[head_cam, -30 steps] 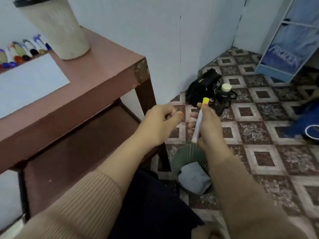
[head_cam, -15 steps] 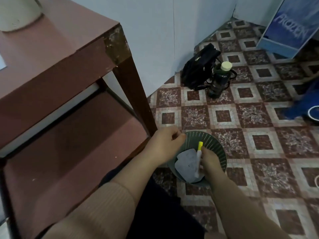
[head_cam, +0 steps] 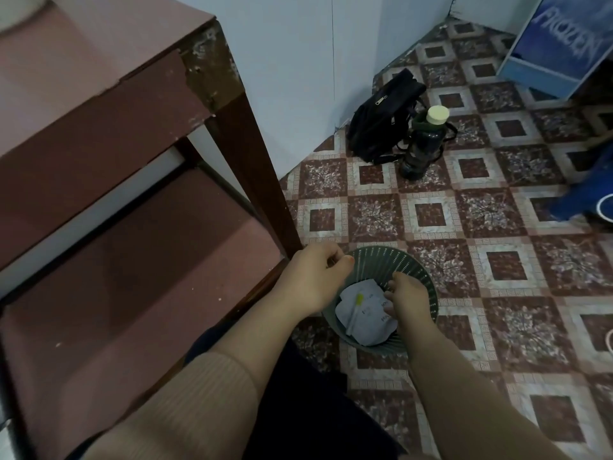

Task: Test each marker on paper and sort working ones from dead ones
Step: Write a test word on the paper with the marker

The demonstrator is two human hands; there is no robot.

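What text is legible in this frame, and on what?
"FROZEN": on the blue panel at top right, letters tilted.
Dark print on the crumpled paper in the wastebasket: too blurred to read.
Bottle and black bag: no readable text.
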